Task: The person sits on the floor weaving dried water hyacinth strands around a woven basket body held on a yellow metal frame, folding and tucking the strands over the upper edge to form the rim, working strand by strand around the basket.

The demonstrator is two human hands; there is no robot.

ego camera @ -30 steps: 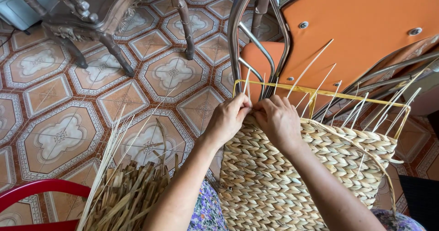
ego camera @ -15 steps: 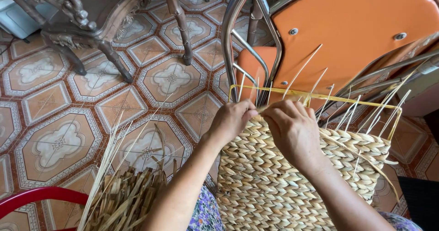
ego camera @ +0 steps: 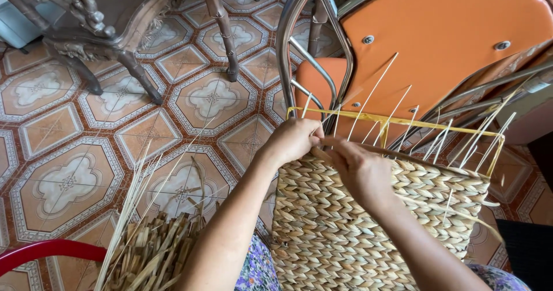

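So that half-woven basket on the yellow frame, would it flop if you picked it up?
Probably not much: the woven basket is stretched around a yellow wire frame, which looks rigid. It is likely light, being dried straw. The thin upright stakes look springy and might snap if bent hard.

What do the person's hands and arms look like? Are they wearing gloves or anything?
No gloves. Both the left hand and the right hand are bare, with no rings, watch or bracelets showing. The forearms are bare too, with no sleeves reaching them. Near the bottom edge you can see a bit of purple flowery cloth that the person wears.
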